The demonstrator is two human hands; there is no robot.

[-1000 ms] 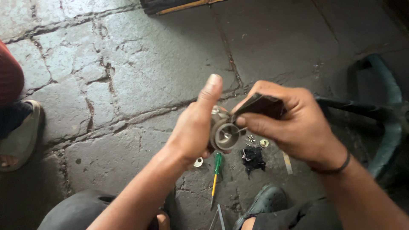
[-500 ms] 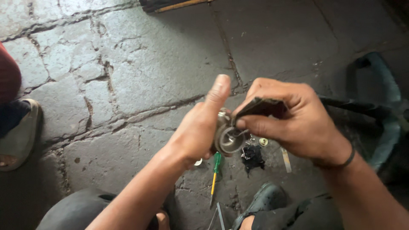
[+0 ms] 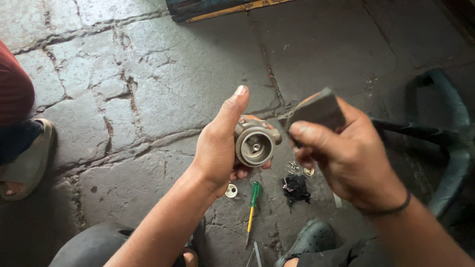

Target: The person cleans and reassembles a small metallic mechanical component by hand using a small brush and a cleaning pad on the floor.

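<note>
While the left hand (image 3: 217, 148) closes around a round, cup-shaped metal housing (image 3: 255, 143), its open bore is turned up toward the head camera, apparently so the inside can be seen and reached. The thumb stands straight up beside the rim rather than across it, which leaves the mouth of the part uncovered, and the fingertips curl under from below to carry its weight. Just to the right of that grip, the right hand (image 3: 346, 158) pinches a dark, flat piece of abrasive sheet (image 3: 319, 110) between thumb and bent fingers, folded so that one stiff edge points at the housing; sheet and metal are close but apart.

Directly below the held housing, on the cracked stone floor (image 3: 163, 79), lie the loose pieces, kept within reach: a small white ring (image 3: 231, 190), a green-handled screwdriver (image 3: 252, 207) pointing toward the person, a black crumpled part (image 3: 296, 189) and a few small screws (image 3: 294, 166). Beyond the right hand curves a dark rubber hose (image 3: 445, 118). Far to the left of the grip another person's sandalled foot (image 3: 22, 165) rests on the stone.
</note>
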